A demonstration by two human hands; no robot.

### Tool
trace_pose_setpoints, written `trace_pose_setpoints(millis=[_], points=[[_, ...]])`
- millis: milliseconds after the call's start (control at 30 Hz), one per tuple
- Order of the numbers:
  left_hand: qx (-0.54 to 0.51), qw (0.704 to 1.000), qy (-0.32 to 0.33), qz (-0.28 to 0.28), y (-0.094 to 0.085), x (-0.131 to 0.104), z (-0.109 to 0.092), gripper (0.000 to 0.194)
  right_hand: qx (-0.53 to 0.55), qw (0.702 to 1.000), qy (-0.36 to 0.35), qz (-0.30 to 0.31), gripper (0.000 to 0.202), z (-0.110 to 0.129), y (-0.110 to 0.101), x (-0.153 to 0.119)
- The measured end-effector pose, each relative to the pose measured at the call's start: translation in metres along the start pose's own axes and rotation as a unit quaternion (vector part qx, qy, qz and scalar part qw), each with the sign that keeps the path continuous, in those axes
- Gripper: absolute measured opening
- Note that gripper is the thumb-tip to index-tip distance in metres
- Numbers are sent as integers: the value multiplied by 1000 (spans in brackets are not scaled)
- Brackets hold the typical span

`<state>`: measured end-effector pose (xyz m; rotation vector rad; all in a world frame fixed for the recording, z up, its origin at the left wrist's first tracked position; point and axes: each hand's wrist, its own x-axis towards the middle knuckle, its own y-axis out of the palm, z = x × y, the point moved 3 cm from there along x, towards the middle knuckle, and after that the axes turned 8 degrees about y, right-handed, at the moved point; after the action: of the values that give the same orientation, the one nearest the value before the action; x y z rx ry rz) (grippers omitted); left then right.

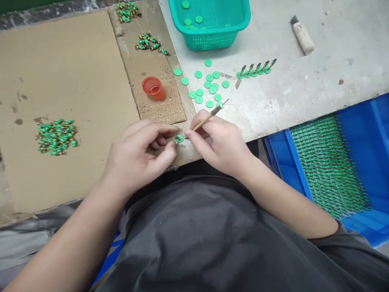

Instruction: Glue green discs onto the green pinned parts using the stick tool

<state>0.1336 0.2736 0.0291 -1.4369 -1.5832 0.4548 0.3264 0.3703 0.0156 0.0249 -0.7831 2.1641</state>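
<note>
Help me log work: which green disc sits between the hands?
The disc near the table edge, left hand and right hand flanking it; no other has both.

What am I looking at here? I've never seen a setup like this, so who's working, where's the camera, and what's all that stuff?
There is no robot: a person works with two bare hands. The single picture comes from a camera on their head, looking forward and down.

The right hand holds a thin tool with a fine tip. The left hand is beside a small green disc; whether it grips anything is unclear.

On the worktable are loose discs, a row of five discs with small pieces on them, a green basket holding more discs, a red cup and a tube. Green-and-dark pieces lie heaped on a brown sheet. A blue bin at right holds many green items.
</note>
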Motion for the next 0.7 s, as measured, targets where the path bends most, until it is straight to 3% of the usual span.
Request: trace_pose_setpoints(millis=[167,300,700], points=[[17,998,3,56,-4,3,-1,18,-15,999,-19,48,19,3,-2,3],[26,997,-13,69,-6,5,-2,14,-2,998,-11,57,20,4,-5,6],[26,999,9,20,-4,1,-5,12,0,999,-8,34,21,2,-5,5]])
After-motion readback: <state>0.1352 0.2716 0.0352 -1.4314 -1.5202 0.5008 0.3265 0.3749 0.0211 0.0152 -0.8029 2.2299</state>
